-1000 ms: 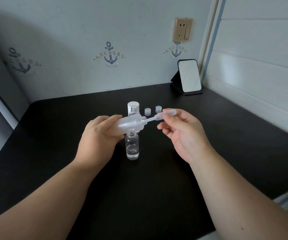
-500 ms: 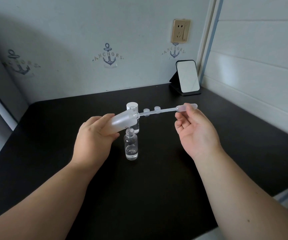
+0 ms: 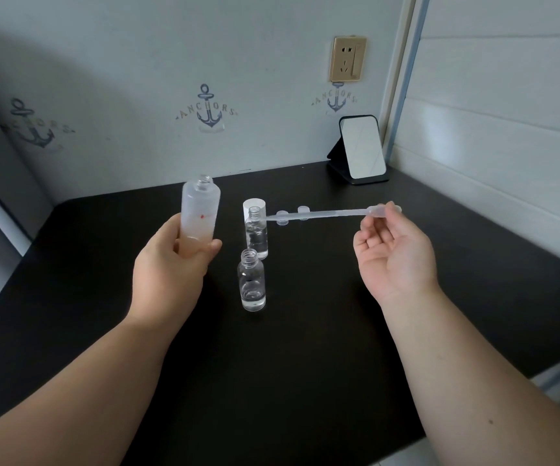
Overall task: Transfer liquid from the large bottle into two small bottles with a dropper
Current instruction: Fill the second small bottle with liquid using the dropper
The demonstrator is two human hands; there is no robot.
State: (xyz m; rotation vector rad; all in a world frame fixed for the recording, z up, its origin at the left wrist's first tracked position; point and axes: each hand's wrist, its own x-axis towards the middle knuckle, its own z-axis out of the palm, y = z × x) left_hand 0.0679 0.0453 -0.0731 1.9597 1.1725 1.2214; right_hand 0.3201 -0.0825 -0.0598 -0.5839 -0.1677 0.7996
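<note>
My left hand [image 3: 167, 264] grasps the large bottle [image 3: 200, 213] round its lower half, holding it upright and uncapped above the black table [image 3: 305, 364]. The bottle is frosted, with a small red mark on its side; any lettering beside that mark is too faint for me to read.

My right hand [image 3: 394, 253] is turned palm up and pinches the bulb end of the dropper [image 3: 325, 215] between thumb and fingertips. The dropper lies nearly level, its tip reaching the open neck of the far small bottle [image 3: 256, 235] (whether the tip is inside the neck or just beside it I cannot tell).

The near small bottle [image 3: 251, 284] stands upright and uncapped just in front of the far one; both are clear and hold some clear liquid. A white cap [image 3: 253, 205] stands behind the far bottle, and two small caps [image 3: 302, 211] sit on the table behind the dropper's stem.

On the wall, three anchor decals [image 3: 208, 111] read "ANCHORS". A gold wall socket [image 3: 348, 58] is mounted above the right-hand decal, and a small standing mirror [image 3: 361, 148] sits at the table's back right corner.
</note>
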